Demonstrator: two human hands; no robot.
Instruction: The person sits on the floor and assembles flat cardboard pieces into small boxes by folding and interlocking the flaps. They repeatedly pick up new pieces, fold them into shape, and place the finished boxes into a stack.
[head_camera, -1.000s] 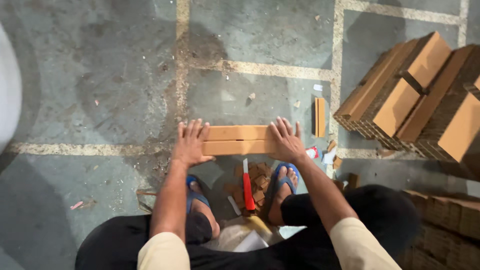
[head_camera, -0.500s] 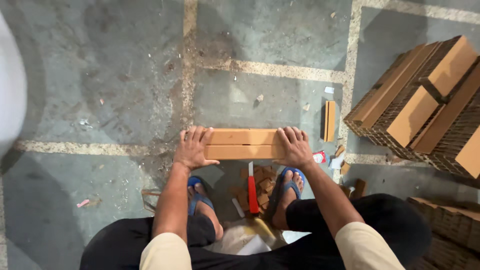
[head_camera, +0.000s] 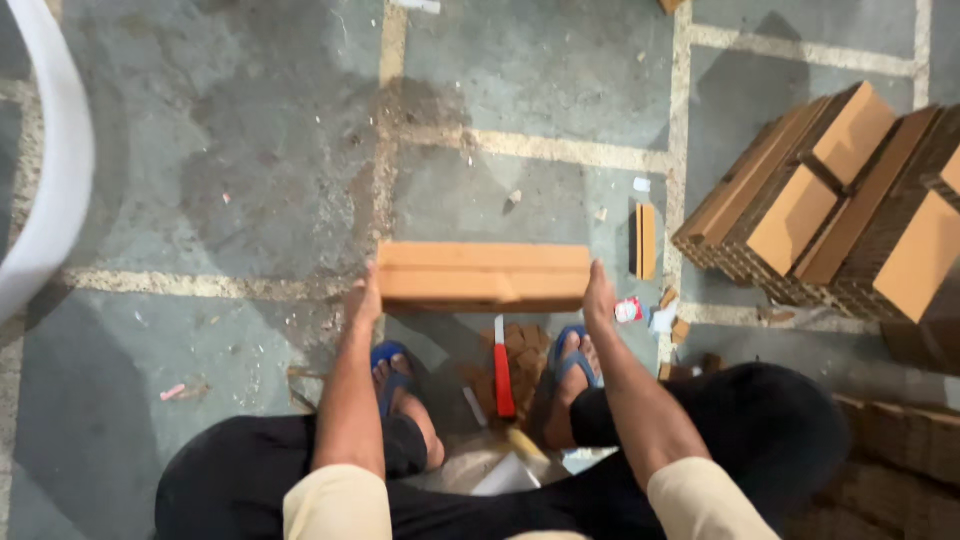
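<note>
A flat, folded brown cardboard piece (head_camera: 484, 275) is held up off the floor between my two hands. My left hand (head_camera: 364, 300) presses against its left end. My right hand (head_camera: 598, 297) presses flat against its right end. Below it, between my feet in blue sandals, lies a red-handled cutter (head_camera: 503, 378) on scraps of cardboard.
Stacks of folded cardboard pieces (head_camera: 830, 200) stand at the right, with more cardboard (head_camera: 900, 440) at the lower right. A small black and orange block (head_camera: 644, 241) lies on the concrete floor. A white curved object (head_camera: 50, 190) fills the left edge.
The cardboard piece, earlier flat on the floor under my spread fingers, is now lifted and gripped by its two ends. The view has shifted slightly.
</note>
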